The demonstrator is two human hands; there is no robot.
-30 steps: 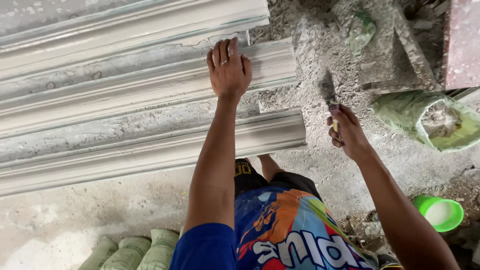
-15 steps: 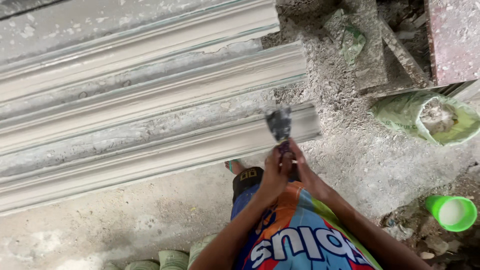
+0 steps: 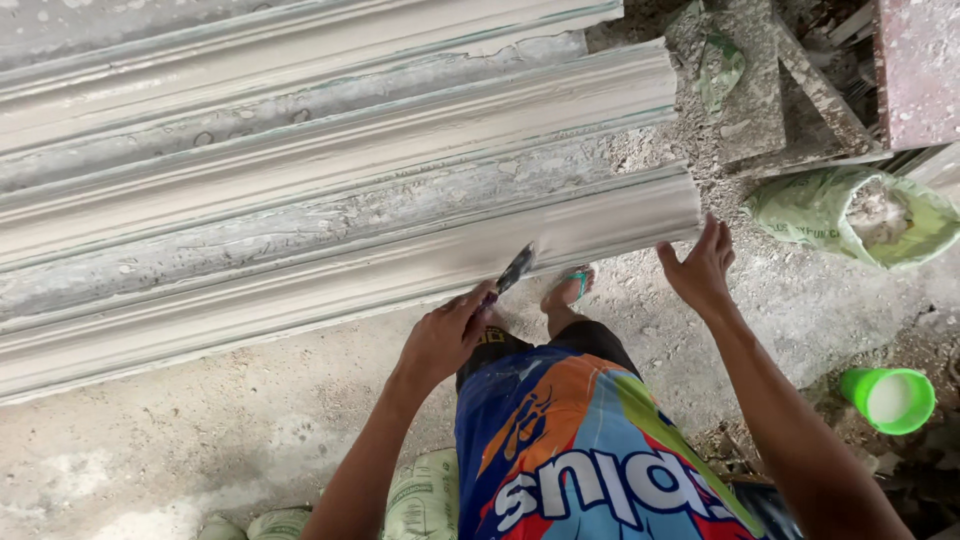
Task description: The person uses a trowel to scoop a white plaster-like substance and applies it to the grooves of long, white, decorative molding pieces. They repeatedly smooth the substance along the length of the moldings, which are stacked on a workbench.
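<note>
Long white plaster cornice mouldings (image 3: 330,200) lie side by side across the floor in front of me. My left hand (image 3: 445,335) grips a small scraper (image 3: 515,268) by its handle, with the blade resting against the front face of the nearest moulding. To the right, my right hand (image 3: 703,268) is open, fingers spread, touching the lower corner of that moulding's end. My knee and colourful shorts (image 3: 590,450) sit between my arms, and my foot in a sandal (image 3: 568,288) is just under the moulding's edge.
A green sack of powder (image 3: 850,215) lies open at the right. A green cup holding white material (image 3: 890,398) stands on the floor near my right arm. Rubble and boards (image 3: 760,90) lie beyond the moulding ends. Folded sacks (image 3: 420,500) are under me.
A second ago my left hand lay flat on the mouldings and my right hand held the scraper. The hands met, and now the left hand holds the scraper at the moulding while the right is open.
</note>
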